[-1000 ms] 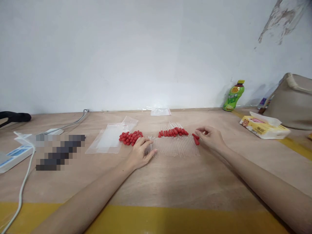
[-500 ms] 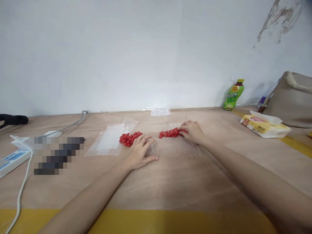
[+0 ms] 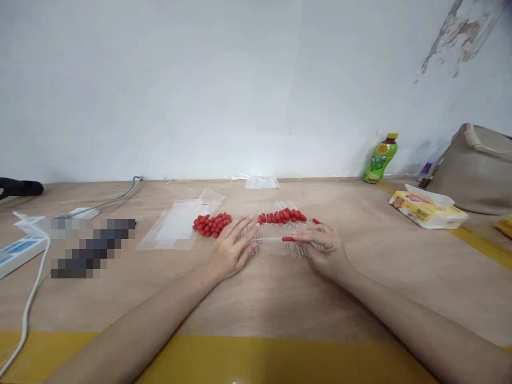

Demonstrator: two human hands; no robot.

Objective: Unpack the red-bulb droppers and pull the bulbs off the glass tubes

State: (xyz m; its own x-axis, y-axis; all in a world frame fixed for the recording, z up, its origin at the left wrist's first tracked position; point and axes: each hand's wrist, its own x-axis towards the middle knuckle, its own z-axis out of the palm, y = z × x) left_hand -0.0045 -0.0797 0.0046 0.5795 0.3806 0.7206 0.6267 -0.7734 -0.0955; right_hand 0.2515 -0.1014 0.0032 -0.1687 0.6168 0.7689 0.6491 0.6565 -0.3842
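Note:
Between my hands a thin clear dropper lies level, its red rubber bulb (image 3: 288, 239) toward the right. My right hand (image 3: 326, 248) pinches it at the bulb end with thumb and fingertips. The thumb and forefinger of my left hand (image 3: 234, 248) close around the tube's left end, where the exact contact is partly hidden. Beneath and behind are many clear thin tubes (image 3: 272, 230) laid side by side. A row of droppers with red bulbs (image 3: 280, 216) lies beyond them. Another red bulb (image 3: 316, 221) shows behind my right fingers. Loose red bulbs (image 3: 210, 225) are heaped left of my left hand.
Clear plastic bags (image 3: 172, 226) lie to the left, near a power strip (image 3: 24, 248) with cables. On the right are a yellow tissue pack (image 3: 428, 209), a green bottle (image 3: 380, 160) and a beige bag (image 3: 472, 170). A white wall (image 3: 200, 106) bounds the back.
My right hand has come back toward me from the row of red bulbs, now with a dropper in it. My left thumb and fingers have drawn together at the tube's end.

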